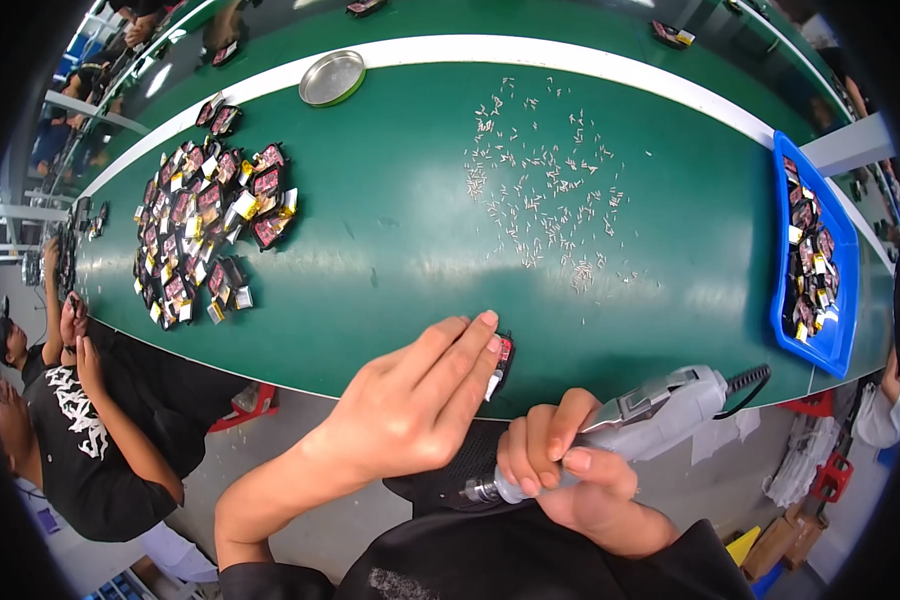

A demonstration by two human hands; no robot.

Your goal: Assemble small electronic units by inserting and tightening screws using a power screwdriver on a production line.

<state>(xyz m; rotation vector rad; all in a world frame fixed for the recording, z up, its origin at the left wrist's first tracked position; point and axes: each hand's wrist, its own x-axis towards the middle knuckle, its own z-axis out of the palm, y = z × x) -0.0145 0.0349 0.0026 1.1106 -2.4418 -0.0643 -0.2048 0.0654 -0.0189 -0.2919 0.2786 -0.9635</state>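
Note:
My left hand [415, 395] reaches over the near edge of the green table, fingers together and fingertips against a small black-cased electronic module [505, 352] with a red circuit board. Its thumb is hidden. A white and silver piece shows at the module's near end. My right hand [580, 470] is wrapped round a grey electric screwdriver [660, 405], which lies slantwise in front of my body. The screwdriver's tip [480, 490] points left, apart from the module, and its black coiled cord leaves the far end at the right.
Many similar modules [195, 215] with yellow-white pieces are heaped at the left. Tiny pale screw-like parts [555, 185] lie scattered mid-table. A round metal dish [332, 78] sits by the far white rim. A blue tray [845, 290] of modules stands right. A co-worker [90, 430] sits left.

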